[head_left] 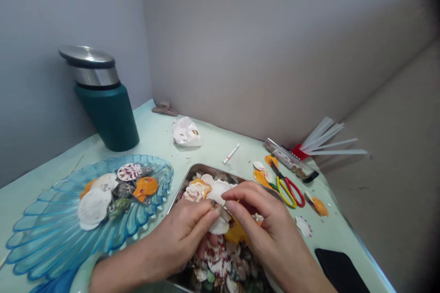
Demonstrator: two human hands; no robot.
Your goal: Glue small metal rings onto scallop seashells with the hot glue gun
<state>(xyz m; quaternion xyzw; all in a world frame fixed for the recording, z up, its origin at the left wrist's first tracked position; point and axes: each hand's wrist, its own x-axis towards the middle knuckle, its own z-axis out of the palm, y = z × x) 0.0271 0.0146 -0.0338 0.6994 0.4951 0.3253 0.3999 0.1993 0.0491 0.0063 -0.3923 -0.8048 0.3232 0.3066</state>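
Over a metal tray [188, 178] of seashells, my left hand [192, 226] is closed, thumb and fingers pinching what looks like a white shell [220, 226]. A small dark bit shows at its thumb tip. Facing it, my right hand [259, 219] is closed too, thumb and index finger meeting beside the held piece; whatever lies between them is too small to name. Below the hands in the tray are a purple-striped scallop shell [218, 256], an orange shell [237, 232] and several small shells. Paler shells [216, 190] lie at its far side.
To the left stands a blue scalloped glass dish [44, 233] holding shells, with a green flask [112, 114] behind. Scissors [288, 187], loose shells [319, 206], glue sticks [330, 139], a clear box [290, 160] and a black phone [340, 270] lie right. Crumpled paper [186, 132] lies farther back.
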